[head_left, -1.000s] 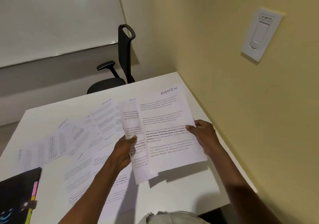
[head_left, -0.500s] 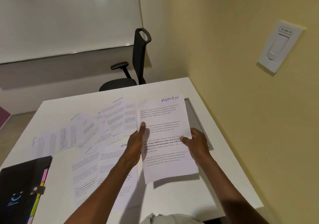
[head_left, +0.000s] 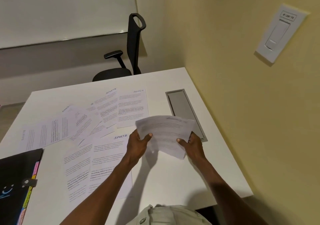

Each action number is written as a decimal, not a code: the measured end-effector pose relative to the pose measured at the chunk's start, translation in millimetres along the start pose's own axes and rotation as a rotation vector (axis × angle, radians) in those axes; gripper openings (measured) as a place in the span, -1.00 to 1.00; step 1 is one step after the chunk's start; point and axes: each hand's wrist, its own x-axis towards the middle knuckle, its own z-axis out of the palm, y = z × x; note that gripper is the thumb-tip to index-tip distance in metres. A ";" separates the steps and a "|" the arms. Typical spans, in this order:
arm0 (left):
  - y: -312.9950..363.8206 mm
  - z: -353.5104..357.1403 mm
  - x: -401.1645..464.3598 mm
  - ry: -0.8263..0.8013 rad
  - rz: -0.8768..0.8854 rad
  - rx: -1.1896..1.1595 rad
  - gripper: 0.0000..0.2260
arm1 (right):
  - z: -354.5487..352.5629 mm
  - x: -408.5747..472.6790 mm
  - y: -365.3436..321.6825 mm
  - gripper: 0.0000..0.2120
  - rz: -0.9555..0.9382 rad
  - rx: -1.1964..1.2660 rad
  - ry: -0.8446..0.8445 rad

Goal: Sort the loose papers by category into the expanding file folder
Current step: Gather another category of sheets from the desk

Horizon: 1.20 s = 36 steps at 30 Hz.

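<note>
Both hands hold a small stack of white printed sheets (head_left: 166, 132) above the table, tilted flat and blurred. My left hand (head_left: 138, 145) pinches its left edge and my right hand (head_left: 190, 144) its right edge. Several loose papers lie spread on the white table (head_left: 173, 172): one headed ADMIN (head_left: 132, 108), one headed SPORTS (head_left: 107, 164), and others fanned to the left (head_left: 52, 132). The black expanding file folder (head_left: 15, 186) lies at the lower left with coloured tabs along its right edge.
A grey cable hatch (head_left: 183, 110) is set into the table just behind the held sheets. A black office chair (head_left: 128, 54) stands beyond the far edge. The yellow wall with a light switch (head_left: 278, 34) runs along the right.
The held sheets were upright facing me and are now tipped down flat and lower. An ADMIN sheet they had covered now shows on the table. The view has moved left and down.
</note>
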 end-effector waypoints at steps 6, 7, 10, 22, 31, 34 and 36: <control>-10.0 9.1 1.7 0.017 -0.018 0.020 -0.78 | 9.4 2.1 9.0 -0.62 0.066 -0.008 0.013; -11.7 10.1 2.3 0.015 -0.023 0.016 -0.77 | 10.1 3.2 10.8 -0.62 0.065 -0.007 0.017; -20.7 11.3 2.7 0.020 -0.046 0.038 -0.75 | 13.5 4.7 19.0 -0.60 0.092 -0.019 0.018; -13.8 -51.7 41.3 0.056 -0.201 -0.095 -0.81 | 50.6 19.0 13.6 -0.75 0.024 -0.195 -0.139; -40.2 -158.0 49.2 -0.063 -0.331 -0.461 -0.76 | 135.0 14.7 -14.3 -0.74 0.099 -0.210 -0.274; -51.6 -182.3 57.1 -0.058 -0.359 -0.489 -0.69 | 165.9 15.2 -22.4 -0.76 0.109 -0.191 -0.314; -55.8 -195.4 63.6 -0.005 -0.382 -0.441 -0.70 | 186.4 16.1 -24.9 -0.77 0.120 -0.196 -0.330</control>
